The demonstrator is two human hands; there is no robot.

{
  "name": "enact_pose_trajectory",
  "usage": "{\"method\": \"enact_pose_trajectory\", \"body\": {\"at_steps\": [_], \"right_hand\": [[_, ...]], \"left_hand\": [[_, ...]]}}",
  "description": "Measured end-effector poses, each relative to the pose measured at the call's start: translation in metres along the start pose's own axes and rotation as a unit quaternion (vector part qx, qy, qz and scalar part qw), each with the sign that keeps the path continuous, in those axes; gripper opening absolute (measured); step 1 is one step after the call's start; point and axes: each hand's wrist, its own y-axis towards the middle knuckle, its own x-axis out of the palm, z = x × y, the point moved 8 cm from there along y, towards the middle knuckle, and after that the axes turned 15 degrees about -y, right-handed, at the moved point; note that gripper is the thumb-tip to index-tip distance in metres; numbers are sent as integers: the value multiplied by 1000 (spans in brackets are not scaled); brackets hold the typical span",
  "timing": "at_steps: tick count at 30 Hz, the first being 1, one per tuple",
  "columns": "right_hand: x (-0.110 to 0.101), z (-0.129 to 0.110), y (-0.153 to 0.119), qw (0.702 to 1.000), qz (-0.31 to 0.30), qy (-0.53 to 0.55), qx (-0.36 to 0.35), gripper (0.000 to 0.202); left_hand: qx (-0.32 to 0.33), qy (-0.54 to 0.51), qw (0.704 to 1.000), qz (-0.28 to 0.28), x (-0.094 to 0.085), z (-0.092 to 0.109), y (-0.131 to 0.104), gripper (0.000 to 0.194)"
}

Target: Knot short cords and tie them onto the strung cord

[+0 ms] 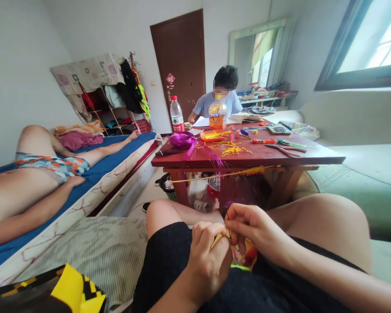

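Observation:
My left hand (210, 256) is closed above my lap, with a thin yellow piece (217, 239) showing between its fingers. My right hand (252, 230) meets it, thumb and forefinger pinched at the left hand's fingertips. What lies in that pinch is too small to name; a dark, thread-like line shows there. Just below both hands, partly hidden by them, an orange-and-yellow item (247, 256) with a bright green edge rests on my lap. On the red table (189, 161) ahead are a bundle of purple strands (184, 141) and a scatter of small yellow pieces (236, 150).
Pliers (286, 150), an orange-handled tool (263, 141), a red-capped bottle (176, 115) and an orange drink bottle (217, 115) stand or lie on the table. A thin stick (195, 178) with yellow bits runs below its edge. One person sits behind; another lies on the bed at left.

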Motion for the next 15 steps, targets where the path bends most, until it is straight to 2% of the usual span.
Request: {"method": "enact_pose_trajectory", "body": {"at_steps": [2,4,7,10,11,12,13,15], "right_hand": [[-2,-3,-2,1000,14,-23,-13,24],[-6,-10,-6,996,36,-78,-39,20],[-10,-22,-12,974,60,-195,-94,17],[-10,-28,-17,952,66,-267,-134,17],[-10,-29,-17,950,66,-273,-138,17],[-10,-28,-17,950,66,-273,-137,17],[-10,-28,-16,951,64,-271,-134,17],[-10,-27,-15,955,61,-264,-124,17]], "left_hand": [[-84,-56,995,12,0,-12,0,14],[-185,-137,973,27,1,-25,-2,14],[-295,-276,913,56,7,-38,-6,12],[-366,-397,838,75,16,-47,-10,14],[-380,-417,823,74,18,-49,-11,15],[-382,-418,821,70,18,-49,-11,15],[-374,-398,835,63,17,-48,-10,15],[-328,-312,891,36,11,-42,-5,14]]}}
